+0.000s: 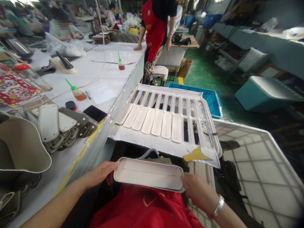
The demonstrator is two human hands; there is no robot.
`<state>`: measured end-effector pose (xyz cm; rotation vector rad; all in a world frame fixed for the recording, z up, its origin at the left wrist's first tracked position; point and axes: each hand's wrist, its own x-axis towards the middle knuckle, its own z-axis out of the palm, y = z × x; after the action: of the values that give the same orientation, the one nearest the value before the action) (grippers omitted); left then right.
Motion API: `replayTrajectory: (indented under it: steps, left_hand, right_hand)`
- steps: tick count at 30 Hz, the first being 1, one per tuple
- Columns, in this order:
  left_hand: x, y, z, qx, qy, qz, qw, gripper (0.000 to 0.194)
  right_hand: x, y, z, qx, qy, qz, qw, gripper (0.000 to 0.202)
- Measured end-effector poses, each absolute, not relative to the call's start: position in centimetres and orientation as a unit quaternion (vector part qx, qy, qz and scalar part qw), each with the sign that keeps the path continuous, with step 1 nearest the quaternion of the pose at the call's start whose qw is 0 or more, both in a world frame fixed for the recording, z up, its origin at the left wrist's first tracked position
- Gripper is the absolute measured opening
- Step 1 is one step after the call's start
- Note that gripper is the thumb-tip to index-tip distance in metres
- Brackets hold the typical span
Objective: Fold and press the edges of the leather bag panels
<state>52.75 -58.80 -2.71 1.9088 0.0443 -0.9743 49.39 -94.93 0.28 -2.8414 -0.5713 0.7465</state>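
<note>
Low in front of me I hold a long off-white panel [147,174] with rounded corners, a raised rim and a thin line along its middle. Its left end is gripped by my left hand [104,172], fingers closed on the edge. At the right end, my right hand [196,190] closes on the other edge; some fingertips are hidden behind it. Just beyond lies a white slatted rack [152,139] bearing a row of similar, smaller pale strips [157,123]. A yellow flat scraper-shaped piece [197,155] rests on its near right corner.
On the left table stand a stack of grey and white panels [48,122], a phone [95,113] and green-tipped glue bottles [78,93]. A grey curved piece [21,145] is nearer. A white crate [258,158] sits right, a blue crate [209,101] behind. A person in a red apron [153,31] stands ahead.
</note>
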Motion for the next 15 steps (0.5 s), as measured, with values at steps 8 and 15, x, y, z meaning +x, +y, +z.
replayTrajectory:
  steps: [8, 15]
  left_hand:
    - [52.9, -58.4, -4.6, 0.705, 0.069, -0.411, 0.573, 0.05]
    - [53.6, -59.3, -4.2, 0.764, 0.1, -0.37, 0.519, 0.049]
  right_hand:
    - [49.4, -95.1, 0.1, -0.942, -0.194, 0.268, 0.051, 0.022]
    - [49.8, -95.0, -0.4, -0.93, -0.102, 0.323, 0.141, 0.025]
